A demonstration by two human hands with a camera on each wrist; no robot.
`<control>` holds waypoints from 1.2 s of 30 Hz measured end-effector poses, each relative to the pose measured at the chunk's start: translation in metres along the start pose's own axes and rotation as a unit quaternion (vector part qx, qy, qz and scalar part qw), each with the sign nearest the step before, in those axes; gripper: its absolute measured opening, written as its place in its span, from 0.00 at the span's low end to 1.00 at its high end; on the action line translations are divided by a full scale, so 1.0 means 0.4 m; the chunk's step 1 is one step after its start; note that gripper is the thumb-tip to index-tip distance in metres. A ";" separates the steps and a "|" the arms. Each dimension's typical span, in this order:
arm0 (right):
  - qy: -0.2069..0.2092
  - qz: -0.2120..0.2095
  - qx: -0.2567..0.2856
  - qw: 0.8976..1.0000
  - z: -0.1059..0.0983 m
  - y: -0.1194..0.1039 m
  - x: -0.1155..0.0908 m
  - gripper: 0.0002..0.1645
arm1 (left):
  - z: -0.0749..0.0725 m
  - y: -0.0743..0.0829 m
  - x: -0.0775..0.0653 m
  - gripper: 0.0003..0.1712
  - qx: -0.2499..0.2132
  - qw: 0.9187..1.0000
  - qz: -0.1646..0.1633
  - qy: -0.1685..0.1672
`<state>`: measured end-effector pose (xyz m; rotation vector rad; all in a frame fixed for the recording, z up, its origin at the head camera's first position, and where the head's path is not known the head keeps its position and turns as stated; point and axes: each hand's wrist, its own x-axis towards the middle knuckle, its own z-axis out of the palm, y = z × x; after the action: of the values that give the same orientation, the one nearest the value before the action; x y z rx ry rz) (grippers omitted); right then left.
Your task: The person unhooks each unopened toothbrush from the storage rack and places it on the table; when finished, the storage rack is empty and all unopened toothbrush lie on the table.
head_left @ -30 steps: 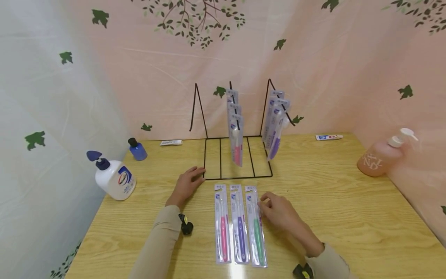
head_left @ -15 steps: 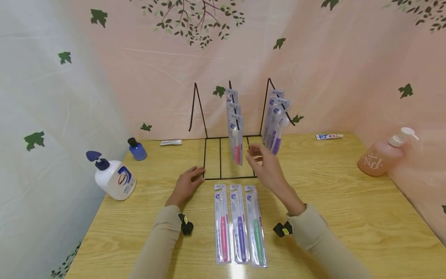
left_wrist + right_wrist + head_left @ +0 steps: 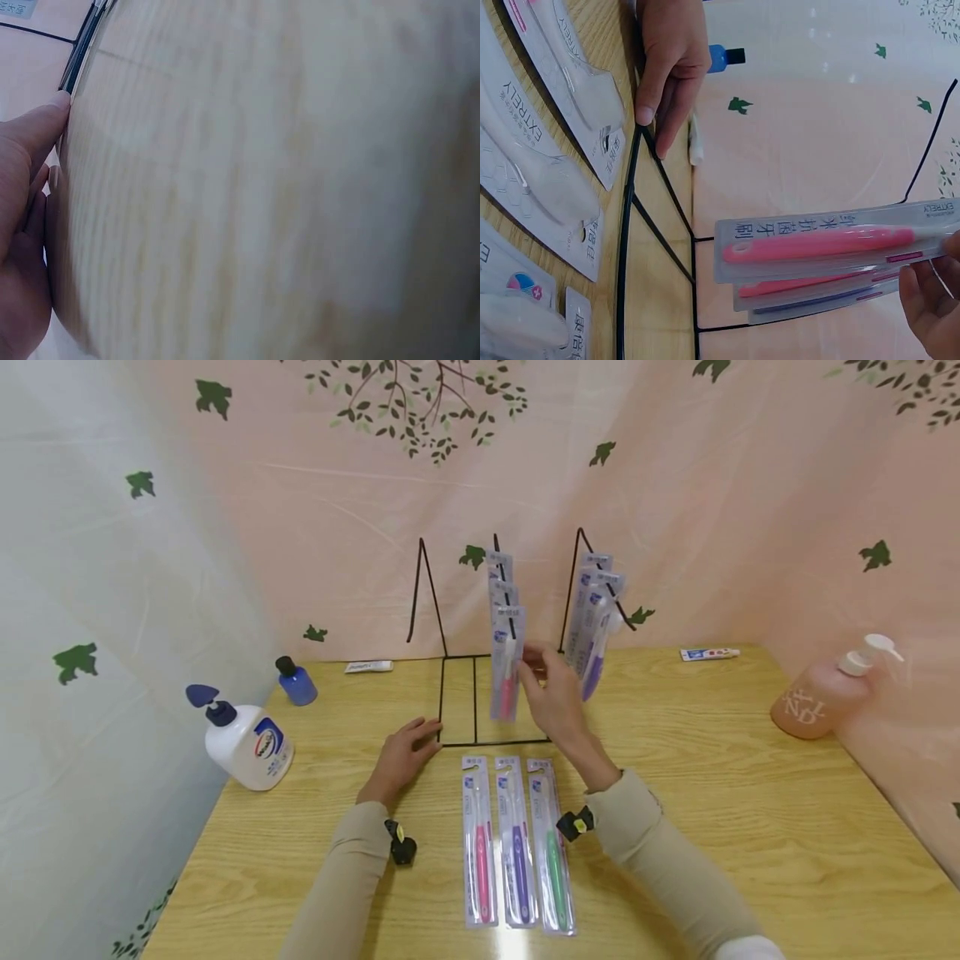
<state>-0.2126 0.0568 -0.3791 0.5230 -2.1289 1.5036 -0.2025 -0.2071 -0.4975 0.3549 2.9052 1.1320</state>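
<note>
A black wire display rack (image 3: 476, 706) stands at the back of the table, with toothbrush packs on its middle and right prongs. My left hand (image 3: 401, 758) rests at the rack's front left corner, thumb and fingertips touching the wire. At the middle prong, my right hand (image 3: 558, 697) pinches the right edge of the front pink toothbrush (image 3: 821, 244) in its blister pack. Behind it in the right wrist view hang another pink pack and a blue one. Before the rack lie packed pink (image 3: 480, 860), purple (image 3: 517, 860) and green (image 3: 553, 860) toothbrushes, side by side.
Packed purple toothbrushes (image 3: 596, 652) hang on the right prong; the left prong (image 3: 415, 597) is bare. A white pump bottle (image 3: 247, 747), small blue bottle (image 3: 298, 687) and white tube (image 3: 369, 667) stand left. Right are another tube (image 3: 708, 654) and a pink pump bottle (image 3: 813, 697).
My right hand has moved from beside the green toothbrush up to the middle prong and taken the front pink pack's edge. That pack has turned slightly. My left hand has stayed put.
</note>
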 end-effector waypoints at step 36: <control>-0.101 0.049 0.053 0.992 -0.178 -0.058 -0.161 0.19 | -0.001 0.001 0.000 0.24 0.006 1.000 0.018 0.006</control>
<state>-0.1358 0.1186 -0.3786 0.6390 -2.2652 1.6887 -0.2025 -0.2070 -0.4969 0.4045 2.9278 1.1263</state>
